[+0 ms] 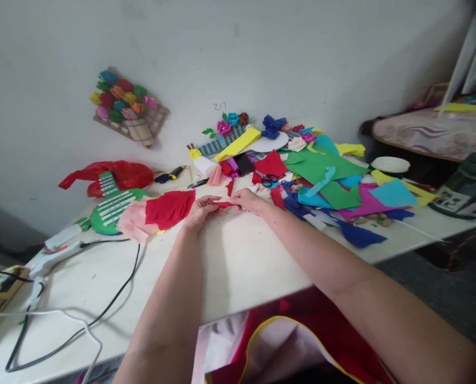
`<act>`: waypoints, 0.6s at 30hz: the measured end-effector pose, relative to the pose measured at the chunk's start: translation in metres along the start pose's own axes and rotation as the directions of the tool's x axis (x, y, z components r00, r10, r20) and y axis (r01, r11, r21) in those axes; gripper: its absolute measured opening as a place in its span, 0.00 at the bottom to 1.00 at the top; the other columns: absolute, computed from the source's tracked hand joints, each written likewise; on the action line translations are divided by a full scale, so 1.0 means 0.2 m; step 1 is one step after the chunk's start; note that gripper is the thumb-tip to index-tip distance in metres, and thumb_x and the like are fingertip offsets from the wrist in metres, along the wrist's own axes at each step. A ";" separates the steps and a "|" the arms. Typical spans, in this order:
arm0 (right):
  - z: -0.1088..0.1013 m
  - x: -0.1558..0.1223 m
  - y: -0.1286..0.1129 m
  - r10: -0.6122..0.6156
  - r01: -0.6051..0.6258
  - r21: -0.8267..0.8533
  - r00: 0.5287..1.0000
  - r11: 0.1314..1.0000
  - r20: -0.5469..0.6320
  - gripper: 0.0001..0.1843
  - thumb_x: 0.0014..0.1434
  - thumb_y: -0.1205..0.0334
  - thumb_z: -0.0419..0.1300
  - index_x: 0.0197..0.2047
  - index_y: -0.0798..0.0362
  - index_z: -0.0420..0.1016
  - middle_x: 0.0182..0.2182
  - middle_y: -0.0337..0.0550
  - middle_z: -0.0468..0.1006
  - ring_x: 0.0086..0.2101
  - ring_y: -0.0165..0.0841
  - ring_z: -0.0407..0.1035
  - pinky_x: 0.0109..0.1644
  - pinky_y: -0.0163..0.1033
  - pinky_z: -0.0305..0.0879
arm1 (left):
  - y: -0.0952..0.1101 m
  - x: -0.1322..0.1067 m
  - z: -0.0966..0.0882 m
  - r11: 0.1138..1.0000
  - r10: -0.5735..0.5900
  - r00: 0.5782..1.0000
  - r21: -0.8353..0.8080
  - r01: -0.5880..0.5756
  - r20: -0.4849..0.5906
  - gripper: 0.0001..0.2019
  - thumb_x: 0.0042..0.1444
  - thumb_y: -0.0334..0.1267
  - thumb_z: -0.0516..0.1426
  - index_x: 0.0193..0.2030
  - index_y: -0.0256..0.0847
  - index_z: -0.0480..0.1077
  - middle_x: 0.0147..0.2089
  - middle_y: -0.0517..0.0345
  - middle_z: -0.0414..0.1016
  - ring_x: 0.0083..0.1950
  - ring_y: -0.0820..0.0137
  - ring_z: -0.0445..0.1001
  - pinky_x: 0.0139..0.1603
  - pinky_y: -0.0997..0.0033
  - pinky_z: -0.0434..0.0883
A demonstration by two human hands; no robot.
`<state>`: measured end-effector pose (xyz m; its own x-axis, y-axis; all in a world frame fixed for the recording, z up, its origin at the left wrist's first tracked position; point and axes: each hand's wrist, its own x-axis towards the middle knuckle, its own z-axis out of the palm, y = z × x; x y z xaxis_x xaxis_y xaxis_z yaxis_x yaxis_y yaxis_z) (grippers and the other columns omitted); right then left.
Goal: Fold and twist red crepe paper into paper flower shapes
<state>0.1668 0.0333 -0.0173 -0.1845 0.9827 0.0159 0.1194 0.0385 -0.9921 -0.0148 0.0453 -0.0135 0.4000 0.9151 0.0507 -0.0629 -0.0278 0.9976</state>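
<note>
Both my hands meet over the white table (230, 266), pinching a narrow strip of red crepe paper (223, 204) between them. My left hand (200, 212) grips the strip's left end with thumb and fingers pressed together. My right hand (248, 201) holds the right end, fingers curled over it. A larger red crepe sheet (169, 208) lies just left of my left hand, overlapping a pink sheet (132, 223). Blue-handled scissors (269, 180) lie a little beyond my right hand.
A heap of coloured paper sheets (334, 184) covers the table's right part. A green round craft piece (112, 205) and red plastic bag (121, 173) sit left. A white glue gun (57, 250) with black cable (113, 298) lies at the near left. Paper flowers (124, 104) hang on the wall.
</note>
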 end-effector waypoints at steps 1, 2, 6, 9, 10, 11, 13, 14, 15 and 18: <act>0.00 0.00 0.00 -0.013 0.013 -0.005 1.000 1.000 -0.006 0.11 0.51 0.62 0.60 0.21 0.56 0.66 0.09 0.31 0.62 0.10 0.18 0.46 0.14 0.29 0.39 | 0.00 0.00 0.00 1.000 0.000 1.000 0.000 0.000 0.002 0.21 0.37 0.34 0.63 0.41 0.33 0.69 0.25 0.53 0.77 0.26 0.68 0.75 0.32 0.70 0.71; 0.00 0.01 0.01 -0.028 0.027 -0.012 1.000 1.000 -0.011 0.11 0.51 0.62 0.60 0.21 0.56 0.65 0.09 0.31 0.62 0.11 0.19 0.47 0.15 0.29 0.39 | -0.01 0.01 0.00 1.000 -0.001 1.000 -0.002 0.001 0.008 0.20 0.38 0.34 0.63 0.41 0.33 0.70 0.25 0.53 0.77 0.26 0.68 0.75 0.31 0.70 0.71; 0.00 0.05 0.06 -0.125 0.122 -0.091 0.992 0.988 -0.020 0.12 0.50 0.60 0.59 0.20 0.56 0.64 0.10 0.31 0.62 0.12 0.20 0.50 0.17 0.29 0.43 | -0.03 0.03 0.00 0.999 -0.016 0.999 0.050 0.014 0.031 0.15 0.41 0.42 0.63 0.34 0.33 0.70 0.24 0.51 0.76 0.23 0.69 0.74 0.27 0.72 0.70; 0.01 0.07 0.08 -0.218 0.209 -0.207 0.976 0.956 -0.020 0.13 0.49 0.60 0.58 0.18 0.56 0.63 0.11 0.32 0.62 0.14 0.21 0.52 0.19 0.29 0.46 | -0.04 0.05 0.00 0.990 -0.009 0.999 0.139 0.003 0.041 0.16 0.42 0.47 0.63 0.28 0.34 0.68 0.22 0.52 0.75 0.19 0.72 0.71 0.22 0.75 0.68; 0.01 0.06 0.07 -0.238 0.226 -0.241 0.971 0.944 -0.021 0.13 0.49 0.60 0.58 0.18 0.56 0.63 0.12 0.32 0.62 0.14 0.21 0.52 0.19 0.30 0.46 | -0.04 0.05 0.01 0.988 -0.011 0.999 0.154 0.004 0.046 0.17 0.42 0.47 0.63 0.27 0.34 0.68 0.21 0.53 0.74 0.18 0.73 0.70 0.21 0.76 0.67; 0.01 0.06 0.07 -0.255 0.239 -0.270 0.967 0.933 -0.023 0.13 0.49 0.60 0.57 0.18 0.56 0.63 0.12 0.32 0.62 0.15 0.22 0.53 0.20 0.30 0.47 | -0.04 0.05 0.01 0.987 -0.018 0.999 0.159 0.010 0.051 0.17 0.42 0.47 0.63 0.27 0.34 0.67 0.20 0.54 0.74 0.18 0.73 0.70 0.20 0.76 0.67; 0.01 0.05 0.05 -0.279 0.258 -0.316 0.960 0.913 -0.022 0.12 0.50 0.60 0.56 0.18 0.56 0.64 0.12 0.33 0.63 0.16 0.23 0.55 0.21 0.30 0.49 | -0.03 0.05 0.01 0.988 -0.041 0.997 0.154 0.031 0.061 0.17 0.41 0.47 0.63 0.28 0.34 0.67 0.20 0.54 0.74 0.18 0.73 0.70 0.21 0.76 0.67; 0.01 0.04 0.05 -0.287 0.263 -0.333 0.958 0.905 -0.023 0.12 0.50 0.61 0.56 0.19 0.56 0.65 0.12 0.33 0.63 0.16 0.23 0.55 0.21 0.30 0.49 | -0.03 0.05 0.01 0.988 -0.056 0.996 0.150 0.045 0.066 0.17 0.41 0.47 0.64 0.28 0.34 0.67 0.21 0.53 0.74 0.18 0.73 0.70 0.21 0.76 0.68; 0.01 0.04 0.04 -0.293 0.267 -0.349 0.956 0.899 -0.025 0.11 0.50 0.61 0.56 0.19 0.56 0.65 0.12 0.33 0.63 0.16 0.23 0.56 0.21 0.30 0.49 | -0.03 0.05 0.02 0.988 -0.070 0.995 0.146 0.059 0.070 0.17 0.41 0.46 0.64 0.28 0.34 0.67 0.21 0.53 0.74 0.19 0.73 0.71 0.22 0.75 0.68; 0.00 0.04 0.04 -0.303 0.266 -0.391 0.952 0.881 -0.034 0.11 0.50 0.62 0.55 0.19 0.56 0.66 0.12 0.33 0.63 0.16 0.23 0.56 0.22 0.30 0.50 | -0.02 0.04 0.02 0.984 -0.104 0.992 0.153 0.092 0.077 0.16 0.43 0.46 0.63 0.29 0.34 0.66 0.21 0.52 0.74 0.19 0.72 0.72 0.22 0.76 0.68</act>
<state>0.1662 0.0414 -0.0248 -0.1783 0.9304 0.3204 0.4374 0.3666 -0.8211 -0.0067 0.0517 -0.0162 0.4734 0.8794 -0.0501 0.1144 -0.0050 0.9934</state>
